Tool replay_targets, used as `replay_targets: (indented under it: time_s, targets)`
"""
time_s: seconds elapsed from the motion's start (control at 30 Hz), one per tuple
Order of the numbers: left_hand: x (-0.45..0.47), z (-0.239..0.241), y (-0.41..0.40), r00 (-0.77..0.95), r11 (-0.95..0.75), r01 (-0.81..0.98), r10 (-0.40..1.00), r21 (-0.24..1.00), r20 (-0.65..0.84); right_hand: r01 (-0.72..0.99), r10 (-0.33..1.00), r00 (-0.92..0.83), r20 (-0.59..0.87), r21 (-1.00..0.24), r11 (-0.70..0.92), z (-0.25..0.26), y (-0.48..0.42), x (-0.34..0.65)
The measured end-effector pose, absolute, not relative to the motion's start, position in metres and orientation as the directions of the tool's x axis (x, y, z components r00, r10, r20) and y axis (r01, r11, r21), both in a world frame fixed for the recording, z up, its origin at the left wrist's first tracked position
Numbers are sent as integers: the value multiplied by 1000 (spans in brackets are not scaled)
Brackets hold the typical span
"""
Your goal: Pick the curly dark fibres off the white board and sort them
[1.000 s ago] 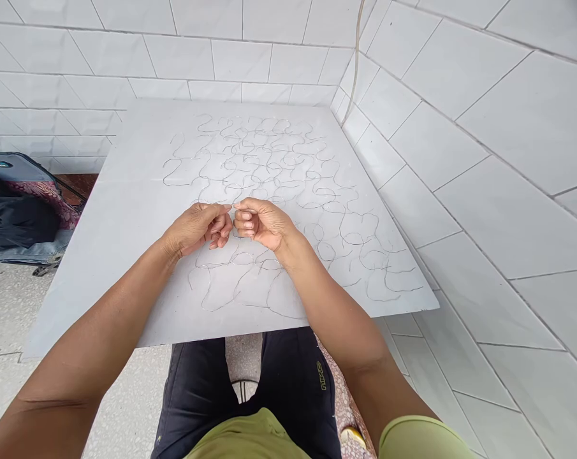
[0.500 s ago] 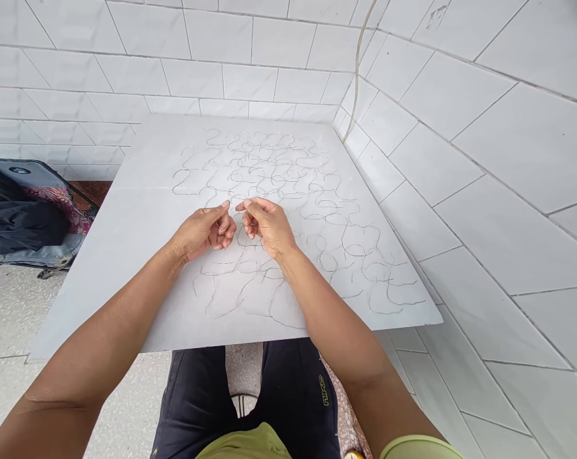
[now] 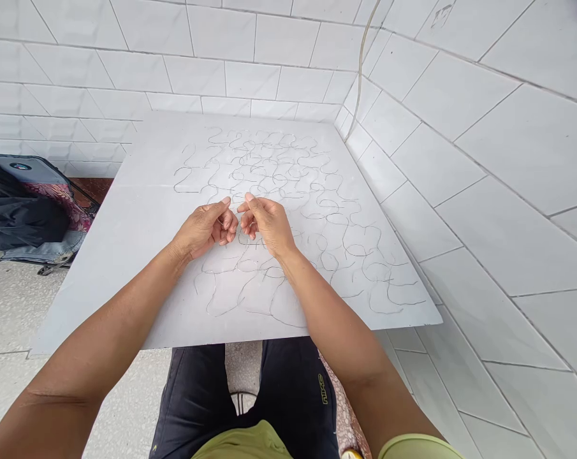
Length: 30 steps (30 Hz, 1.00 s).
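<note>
Flat white square board (image 3: 125, 255) resting over the knees, bearing thin grey wire (image 3: 326, 210) bent into linked wavy loops. Left hand (image 3: 202, 228) and right hand (image 3: 266, 222) hover mid-board above the wire with fingers curled, thumbs and forefingers nearly meeting; whether they pinch a strand cannot be told. White tiled wall (image 3: 484, 159) close alongside at right; dark bags (image 3: 25, 210) on the floor at left.

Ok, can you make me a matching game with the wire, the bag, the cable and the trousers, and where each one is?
Things:
1. wire
2. bag
3. cable
4. trousers

Places:
A. running down the tiled wall near the corner
B. below the near edge of the board
C. spread in loops over the board
D. low down at the far left

Pairs: 1-C, 2-D, 3-A, 4-B
</note>
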<state>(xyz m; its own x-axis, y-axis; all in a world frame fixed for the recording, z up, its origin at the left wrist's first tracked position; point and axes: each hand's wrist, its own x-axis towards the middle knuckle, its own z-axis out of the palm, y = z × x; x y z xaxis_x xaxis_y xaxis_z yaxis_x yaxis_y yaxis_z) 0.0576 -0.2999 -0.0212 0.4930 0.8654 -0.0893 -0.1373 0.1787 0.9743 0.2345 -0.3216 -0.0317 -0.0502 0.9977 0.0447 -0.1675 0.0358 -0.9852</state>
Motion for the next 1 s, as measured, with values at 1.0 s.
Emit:
replay_targets:
  time_s: [1.0]
  targets:
    - [17,-20,-287,354,-393,645,914,656,200,-6,994,-68,82,-997,81,-40,-324,227]
